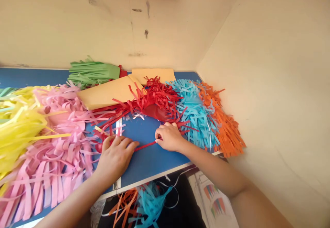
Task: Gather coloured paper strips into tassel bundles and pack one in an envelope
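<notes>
A thin red twisted strip (145,146) stretches between my two hands above the blue table (154,159). My right hand (168,136) pinches its right end, with the fingers curled. My left hand (117,154) lies over red paper at the strip's left end, fingers bent and close together; what is under them is hidden. Behind both hands is a heap of red fringed paper (160,95), spreading to the left and right. Small white and pink scraps (138,116) lie on the table near it.
Pink (64,128) and yellow fringes (23,128) cover the left side. Blue (197,114) and orange fringes (228,131) lie right. Yellow card (110,92) and green fringe (94,71) are behind. Below the table edge hang blue strips (151,202). Walls (270,66) stand behind and right.
</notes>
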`<state>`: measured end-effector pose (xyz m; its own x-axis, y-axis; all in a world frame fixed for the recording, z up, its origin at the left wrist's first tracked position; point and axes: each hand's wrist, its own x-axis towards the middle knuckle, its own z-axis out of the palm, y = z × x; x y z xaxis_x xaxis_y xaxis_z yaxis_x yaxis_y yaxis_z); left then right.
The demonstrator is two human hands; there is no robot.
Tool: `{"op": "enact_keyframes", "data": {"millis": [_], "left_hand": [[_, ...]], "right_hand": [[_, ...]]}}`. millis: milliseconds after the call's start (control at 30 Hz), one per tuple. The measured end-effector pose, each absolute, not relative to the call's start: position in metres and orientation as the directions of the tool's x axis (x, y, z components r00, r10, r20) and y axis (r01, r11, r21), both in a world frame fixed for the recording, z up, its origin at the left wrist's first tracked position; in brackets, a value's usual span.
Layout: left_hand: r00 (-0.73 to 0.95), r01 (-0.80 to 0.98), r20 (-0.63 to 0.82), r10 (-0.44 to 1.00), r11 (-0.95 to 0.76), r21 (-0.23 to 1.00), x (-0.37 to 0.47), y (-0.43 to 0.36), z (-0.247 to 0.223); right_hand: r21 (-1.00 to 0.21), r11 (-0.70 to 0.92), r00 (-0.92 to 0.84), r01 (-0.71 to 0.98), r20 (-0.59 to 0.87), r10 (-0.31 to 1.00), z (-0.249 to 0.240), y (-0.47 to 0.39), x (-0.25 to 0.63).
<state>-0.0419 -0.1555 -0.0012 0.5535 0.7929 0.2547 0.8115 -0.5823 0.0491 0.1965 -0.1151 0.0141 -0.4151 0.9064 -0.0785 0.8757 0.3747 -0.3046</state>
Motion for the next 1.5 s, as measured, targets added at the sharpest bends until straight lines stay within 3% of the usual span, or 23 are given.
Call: {"op": "enact_keyframes", "data": {"millis": [67,200,333,500,567,633,700,767,833,933,1167,1367,1433,1500], "left_hand": [[0.633,0.752,0.274,0.724,-0.659,0.002,-0.041,-0.157,-0.002],[0.658,0.727,0.300,0.691,-0.686,-0.016,-0.034,-0.160,-0.005],[0.624,0.749,0.330,0.709,-0.663,0.008,-0.022,-0.157,-0.006],[0.563,0.783,0.409,0.718,-0.621,0.013,-0.017,-0.158,-0.002],[0.523,0.784,0.515,0.679,-0.620,0.022,-0.021,-0.166,0.005],[0.465,0.772,0.630,0.622,-0.634,0.057,-0.025,-0.180,0.015],[0.421,0.728,0.700,0.576,-0.676,0.118,-0.029,-0.196,0.026],[0.410,0.667,0.726,0.552,-0.724,0.174,-0.032,-0.211,0.035],[0.389,0.627,0.744,0.543,-0.748,0.217,-0.032,-0.222,0.041],[0.309,0.617,0.774,0.553,-0.736,0.280,-0.027,-0.231,0.045],[0.166,0.662,0.801,0.576,-0.667,0.342,-0.015,-0.232,0.044],[0.234,0.630,0.785,0.574,-0.704,0.327,-0.023,-0.232,0.029],[0.216,0.624,0.776,0.593,-0.695,0.358,-0.023,-0.233,0.030],[0.167,0.624,0.743,0.648,-0.653,0.429,-0.021,-0.235,0.033]], "right_hand": [[-0.237,0.514,-0.521,0.825,0.036,0.853,0.012,-0.120,0.195],[-0.109,0.799,-0.780,0.591,0.174,0.601,0.000,-0.128,0.189],[-0.016,0.850,-0.831,0.527,0.202,0.519,-0.014,-0.123,0.182],[-0.033,0.814,-0.772,0.580,0.296,0.562,-0.015,-0.125,0.171],[-0.157,0.758,-0.690,0.633,0.328,0.645,-0.003,-0.137,0.167],[-0.438,0.643,-0.584,0.629,0.280,0.762,0.017,-0.153,0.166],[-0.760,0.417,-0.549,0.498,0.095,0.830,0.042,-0.168,0.168],[-0.956,0.057,-0.605,0.287,-0.135,0.784,0.063,-0.176,0.169],[-0.951,-0.289,-0.662,0.110,-0.288,0.692,0.073,-0.179,0.170],[-0.849,-0.528,-0.653,-0.033,-0.382,0.654,0.066,-0.186,0.165],[-0.761,-0.583,-0.516,-0.286,-0.390,0.763,0.029,-0.211,0.152],[-0.682,-0.658,-0.675,-0.318,-0.325,0.663,0.029,-0.205,0.158],[-0.646,-0.676,-0.644,-0.353,-0.356,0.677,0.031,-0.208,0.156],[-0.698,-0.614,-0.545,-0.370,-0.372,0.751,0.032,-0.213,0.152]]}}
